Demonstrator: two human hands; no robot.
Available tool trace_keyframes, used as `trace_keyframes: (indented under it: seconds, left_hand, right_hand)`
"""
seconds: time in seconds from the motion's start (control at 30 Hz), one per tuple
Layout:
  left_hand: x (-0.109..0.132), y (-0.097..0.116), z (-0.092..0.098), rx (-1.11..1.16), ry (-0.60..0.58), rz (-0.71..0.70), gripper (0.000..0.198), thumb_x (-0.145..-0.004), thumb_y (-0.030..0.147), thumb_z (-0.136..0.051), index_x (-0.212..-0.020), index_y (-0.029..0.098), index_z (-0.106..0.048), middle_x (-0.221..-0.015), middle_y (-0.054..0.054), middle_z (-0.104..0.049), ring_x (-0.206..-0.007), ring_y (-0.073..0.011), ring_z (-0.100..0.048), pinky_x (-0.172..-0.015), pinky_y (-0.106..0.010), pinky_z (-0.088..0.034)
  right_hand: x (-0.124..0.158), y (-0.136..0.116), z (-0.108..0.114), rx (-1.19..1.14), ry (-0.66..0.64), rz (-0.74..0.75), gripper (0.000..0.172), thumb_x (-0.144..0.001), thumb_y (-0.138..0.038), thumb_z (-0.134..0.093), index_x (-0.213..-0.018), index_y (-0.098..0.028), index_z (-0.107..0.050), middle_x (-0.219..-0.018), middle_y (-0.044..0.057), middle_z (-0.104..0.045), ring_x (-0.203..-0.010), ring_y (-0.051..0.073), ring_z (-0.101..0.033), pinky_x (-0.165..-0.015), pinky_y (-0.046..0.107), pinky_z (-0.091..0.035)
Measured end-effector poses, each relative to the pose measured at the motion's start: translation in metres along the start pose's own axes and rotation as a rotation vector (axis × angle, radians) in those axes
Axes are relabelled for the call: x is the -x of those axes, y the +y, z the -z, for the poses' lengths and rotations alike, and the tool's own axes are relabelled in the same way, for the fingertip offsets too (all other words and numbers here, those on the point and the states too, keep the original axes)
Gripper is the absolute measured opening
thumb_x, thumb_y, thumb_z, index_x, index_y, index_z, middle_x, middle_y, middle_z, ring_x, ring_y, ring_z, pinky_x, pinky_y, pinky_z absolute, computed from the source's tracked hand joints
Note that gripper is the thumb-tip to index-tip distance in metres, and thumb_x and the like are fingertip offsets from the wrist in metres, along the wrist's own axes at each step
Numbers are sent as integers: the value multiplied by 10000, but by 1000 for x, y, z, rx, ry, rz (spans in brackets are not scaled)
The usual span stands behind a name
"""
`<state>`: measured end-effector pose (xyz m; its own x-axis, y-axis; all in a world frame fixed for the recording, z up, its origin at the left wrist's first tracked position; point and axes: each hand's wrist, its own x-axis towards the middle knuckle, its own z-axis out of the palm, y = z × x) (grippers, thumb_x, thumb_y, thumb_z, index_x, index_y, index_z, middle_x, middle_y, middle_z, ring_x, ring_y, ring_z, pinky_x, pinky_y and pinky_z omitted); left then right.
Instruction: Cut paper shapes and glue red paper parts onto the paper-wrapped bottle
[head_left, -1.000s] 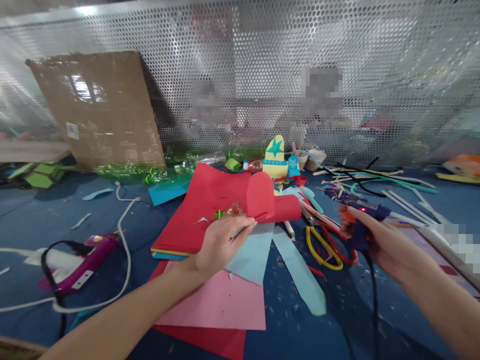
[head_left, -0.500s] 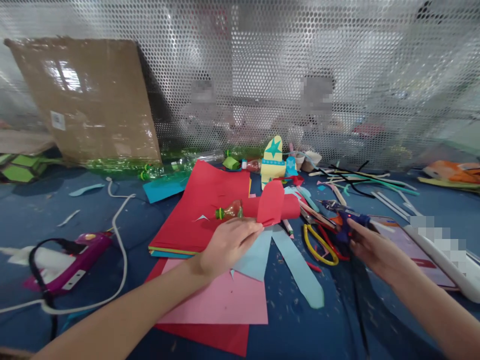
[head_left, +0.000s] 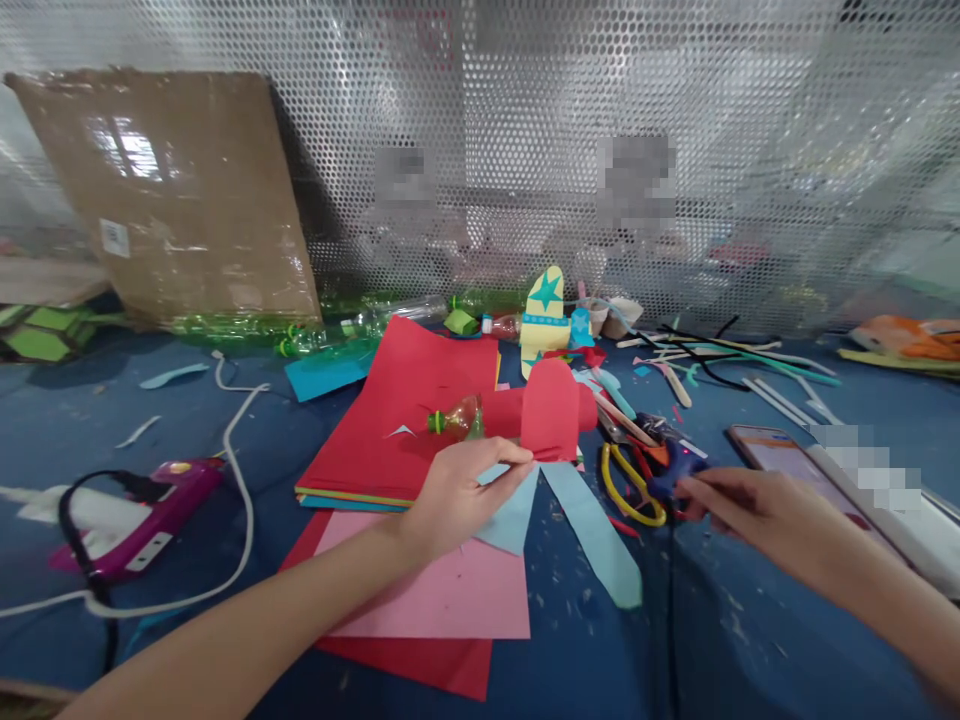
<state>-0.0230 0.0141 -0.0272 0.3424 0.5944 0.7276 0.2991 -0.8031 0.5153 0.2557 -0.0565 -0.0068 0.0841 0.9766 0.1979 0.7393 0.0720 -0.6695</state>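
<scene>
My left hand [head_left: 472, 490] pinches the lower edge of a red paper piece [head_left: 551, 405] with a rounded top. This piece stands in front of a plastic bottle [head_left: 459, 417] wrapped in red paper, whose clear neck and green cap ring point left. My right hand [head_left: 724, 495] has its fingers closed at the near end of a blue glue gun [head_left: 679, 462], which lies low over the scissors [head_left: 637, 490] with yellow and red handles. Light blue paper strips [head_left: 596, 535] spread out below the red piece.
Red sheets [head_left: 367, 420] and a pink sheet [head_left: 442, 590] lie left of centre. A yellow paper rocket shape [head_left: 544, 310] stands behind. A phone [head_left: 795, 470] is at right, a purple power strip [head_left: 161, 510] with cables at left. Cardboard [head_left: 195, 200] leans on the perforated metal screen [head_left: 480, 120].
My right hand has moved left and slightly down with the glue gun, away from the phone. The red piece in my left hand has shifted a little to the right.
</scene>
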Motion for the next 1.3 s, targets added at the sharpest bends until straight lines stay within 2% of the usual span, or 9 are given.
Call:
trace_keyframes:
  seconds: [0.03,0.07,0.13,0.23,0.3,0.37,0.73,0.87,1.3]
  left_hand:
    - [0,2,0,32,-10,12,84,-822,114,-644,-827,197,-658,-763,13,-734,-691,-120,-699,-644,-177,-547]
    - [0,3,0,59,-20,13,90,-818,106,-646,-826,194,-661,-760,12,-734,-688,-119,-698,-642,-175,-547]
    - [0,6,-1,89,-33,1,90,-816,102,-648,-829,190,-663,-752,8,-732,-675,-117,-695,-633,-174,-545]
    - [-1,9,-1,93,-33,-38,63,-823,128,-652,-838,188,-660,-740,-1,-728,-636,-117,-688,-603,-184,-541]
    - [-1,10,-1,88,-27,-70,45,-827,144,-653,-844,186,-658,-747,-9,-731,-628,-119,-687,-593,-188,-539]
    - [0,10,-1,74,-30,-91,40,-827,150,-654,-846,185,-658,-762,-15,-737,-644,-124,-695,-594,-188,-540]
    - [1,17,-2,39,-44,-152,38,-839,150,-642,-844,187,-636,-743,-10,-735,-654,-128,-701,-595,-187,-542]
    - [1,18,-3,45,-50,-121,25,-838,168,-642,-826,189,-643,-725,-13,-732,-637,-134,-699,-583,-193,-544]
    - [0,21,-7,134,-59,-3,81,-781,102,-655,-755,177,-644,-693,-7,-718,-623,-132,-686,-592,-194,-535]
  right_hand:
    - [-1,-8,1,65,-170,18,327,-858,-368,-561,-596,-226,-696,-528,19,-682,-423,164,-621,-420,235,-483]
    - [-3,-18,1,97,-160,53,274,-860,-378,-566,-669,-236,-701,-589,17,-707,-480,176,-657,-467,248,-516]
    - [-6,-37,-4,115,-29,219,152,-854,-353,-597,-905,-253,-698,-801,35,-740,-638,197,-698,-565,278,-559]
    - [-9,-57,-20,174,100,661,137,-880,-276,-587,-985,-229,-661,-929,82,-683,-853,223,-672,-737,338,-560]
    - [-11,-60,-30,249,164,816,164,-889,-234,-583,-1037,-202,-645,-929,100,-650,-862,225,-646,-750,363,-549]
    - [-12,-57,-38,312,202,878,170,-892,-195,-581,-1052,-183,-635,-919,104,-637,-825,215,-631,-736,374,-541]
    - [-8,-52,-41,380,328,968,46,-870,-156,-628,-894,-173,-664,-822,59,-700,-724,176,-645,-704,327,-543]
    - [-8,-52,-42,381,352,976,93,-889,-147,-600,-852,-193,-672,-780,30,-718,-692,154,-657,-672,301,-546]
    - [-9,-55,-46,132,218,877,97,-872,-84,-591,-852,-157,-651,-797,67,-656,-743,174,-623,-685,322,-533]
